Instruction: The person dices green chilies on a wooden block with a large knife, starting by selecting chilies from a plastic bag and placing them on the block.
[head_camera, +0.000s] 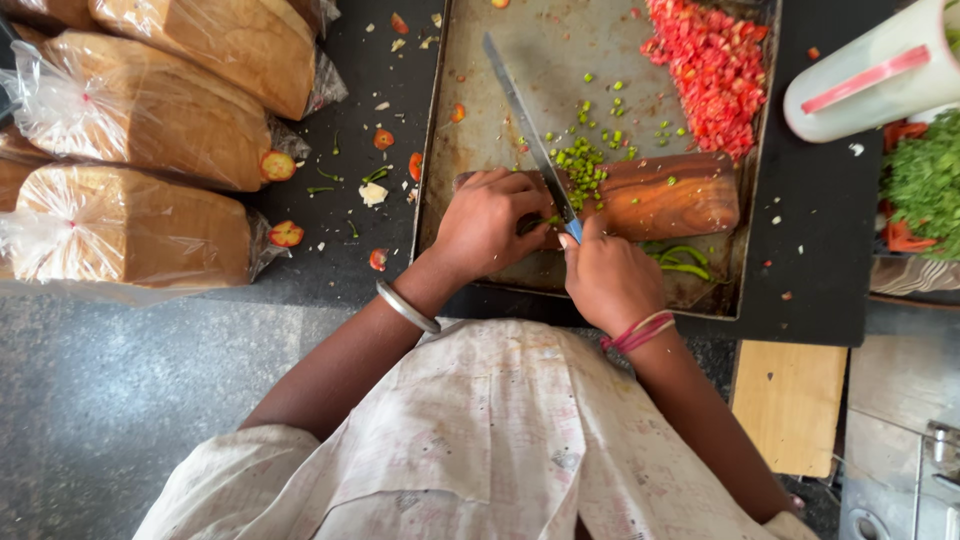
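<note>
A green chilli (537, 222) is pinned on the near end of a small wooden chopping block (655, 195) by the left hand (487, 222), whose grip is curled together over it, fingertips bent down just beside the blade; a long knife (528, 135) is held in the right hand (608, 278), the grip clamped around its blue handle, the blade lying slantwise across the block with its tip pointing away over the tray; chopped green pieces (583, 165) are heaped on the block against the blade and scattered beyond it; a few whole green chillies (682, 262) lie just in front of the block, near the right hand; block and chillies are carried in a worn metal tray (480, 110), in whose far right corner a mound of diced red tomato (712, 65) is piled; the tray rests on a dark bench (340, 250) strewn with red slices and scraps; wrapped bread loaves (140, 115) are stacked to the left, well apart from the hands; to the right, a white plastic container (880, 75) and chopped green herbs (925, 180) are seen; a metal bangle (405, 305) is worn on the left wrist and pink thread bands (640, 332) on the right.
</note>
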